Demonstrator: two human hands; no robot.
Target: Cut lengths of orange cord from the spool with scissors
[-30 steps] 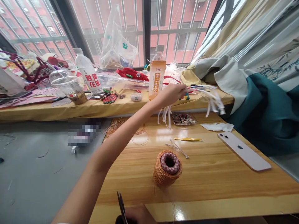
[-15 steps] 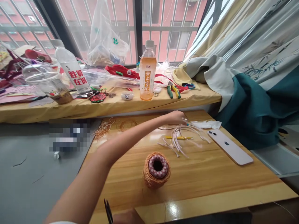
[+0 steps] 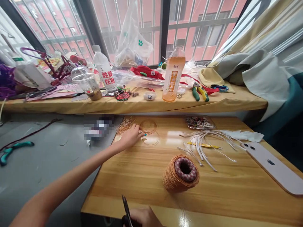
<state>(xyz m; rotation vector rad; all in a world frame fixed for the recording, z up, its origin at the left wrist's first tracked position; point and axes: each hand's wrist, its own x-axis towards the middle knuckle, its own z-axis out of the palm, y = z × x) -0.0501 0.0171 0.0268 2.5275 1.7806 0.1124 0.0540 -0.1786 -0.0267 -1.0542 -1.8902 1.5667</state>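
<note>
My left hand (image 3: 132,137) is at the far left part of the wooden table, its fingers closed on the edge of a thin loop of orange cord (image 3: 149,126). Beside that hand lies a tangle of short orange cord pieces (image 3: 124,125). At the near edge, my right hand (image 3: 146,217) is wrapped around black-handled scissors (image 3: 126,208) whose blades point up and away. Between the hands and to the right stands a large spool of orange cord (image 3: 176,175) with a checkered core. The right hand's lower part is cut off by the frame.
White cords (image 3: 203,145) lie across yellow tweezers (image 3: 204,145). Behind them is a clear box of beads (image 3: 200,122). A phone (image 3: 272,164) lies at the right. On the sill stand a tea bottle (image 3: 174,75), a water bottle (image 3: 105,71) and green-yellow pliers (image 3: 200,92).
My left hand has moved left from the bead box to the orange cord loop, uncovering the box. The view has swung left. The scissors remain in my right hand.
</note>
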